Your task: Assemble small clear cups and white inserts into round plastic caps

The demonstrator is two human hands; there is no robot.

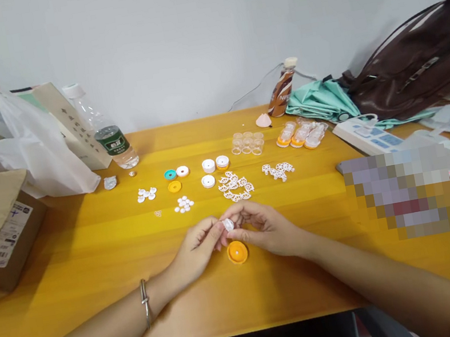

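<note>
Beyond one orange disc [237, 252] lie six round pieces [208, 181]: one teal, one yellow, four mainly white. Behind it rightward are three orange-based clear pieces [301, 135] and one coffee bottle [282, 90]; leftward, one water bottle [111, 139].

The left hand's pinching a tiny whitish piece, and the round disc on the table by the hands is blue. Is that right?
Not quite: the disc on the table by the hands is orange, not blue, as the head view shows. The left hand is pinching a tiny whitish piece.
</note>
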